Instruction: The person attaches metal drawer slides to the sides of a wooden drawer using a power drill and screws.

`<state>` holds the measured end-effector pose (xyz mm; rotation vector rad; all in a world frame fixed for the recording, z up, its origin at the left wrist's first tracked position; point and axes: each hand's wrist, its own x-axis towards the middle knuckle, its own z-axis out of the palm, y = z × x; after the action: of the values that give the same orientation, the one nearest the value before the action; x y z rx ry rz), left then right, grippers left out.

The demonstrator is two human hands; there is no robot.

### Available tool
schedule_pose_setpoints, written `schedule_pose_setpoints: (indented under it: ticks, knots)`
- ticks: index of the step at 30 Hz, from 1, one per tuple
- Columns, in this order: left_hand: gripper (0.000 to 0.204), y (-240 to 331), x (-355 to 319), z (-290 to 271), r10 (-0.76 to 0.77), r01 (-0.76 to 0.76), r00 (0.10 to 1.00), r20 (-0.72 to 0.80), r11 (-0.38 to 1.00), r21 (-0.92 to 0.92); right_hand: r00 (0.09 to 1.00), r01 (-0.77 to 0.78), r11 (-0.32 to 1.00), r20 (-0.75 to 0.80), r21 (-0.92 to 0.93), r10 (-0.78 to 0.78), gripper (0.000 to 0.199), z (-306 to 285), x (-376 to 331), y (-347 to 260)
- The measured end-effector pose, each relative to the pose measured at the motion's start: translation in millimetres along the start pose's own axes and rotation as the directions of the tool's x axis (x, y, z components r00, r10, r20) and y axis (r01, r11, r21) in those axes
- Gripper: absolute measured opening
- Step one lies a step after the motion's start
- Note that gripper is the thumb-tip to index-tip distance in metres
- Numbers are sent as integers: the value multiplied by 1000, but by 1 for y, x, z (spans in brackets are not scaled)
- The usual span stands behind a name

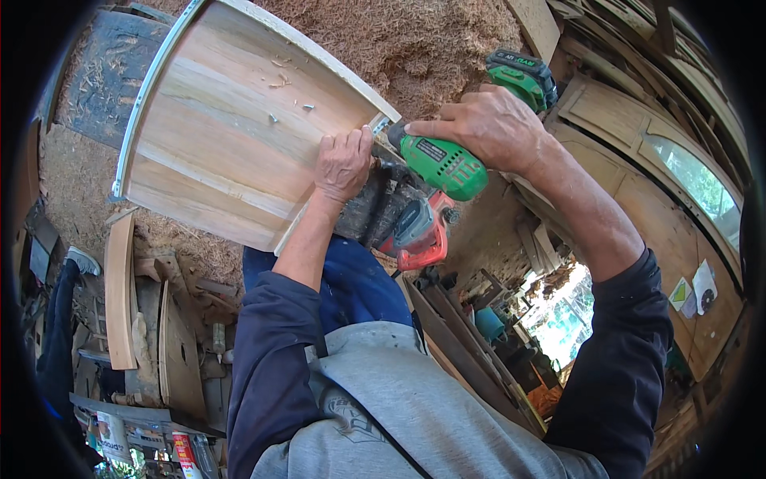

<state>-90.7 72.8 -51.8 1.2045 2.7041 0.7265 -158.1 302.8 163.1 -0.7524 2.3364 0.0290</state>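
Note:
A pale wooden drawer-like box (231, 136) lies before me, with a metal drawer slide (142, 104) along its left side. My right hand (499, 128) is wrapped round a green cordless drill (447, 164), its nose pointing left at the box's right edge. Beside that nose a short bit of metal rail (379, 126) shows. My left hand (345, 164) is closed on the box's right side edge, its fingertips close to the rail; what lies under the fingers is hidden. Two small screws, one a screw (273, 119) near the middle, lie inside the box among wood curls.
A red power tool (419, 239) sits right of my lap. Sawdust and shavings (383, 40) cover the ground beyond the box. Wooden panels (630, 176) lean at the right. Curved wood pieces (121, 291) stand at the left, near another person's shoe (83, 260).

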Motion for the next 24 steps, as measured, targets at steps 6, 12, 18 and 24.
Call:
schedule_pose_setpoints:
  ticks: [6,12,18,24]
  knots:
    - [43,-1,-2,0,-3,3,1000,11,1000,-1,996,86,990,-11,-115,-87,43,-2,3,0]
    - [42,0,-1,-10,-18,18,999,34,1000,-1,993,114,976,1,-183,-116,46,-4,9,1]
    - [39,-28,3,-46,-59,76,988,141,989,-124,990,123,983,-44,-137,-130,45,-5,-16,1]
    - [24,-74,20,-69,-101,104,994,-31,987,119,989,47,992,-137,-120,-64,48,-14,-52,-22]
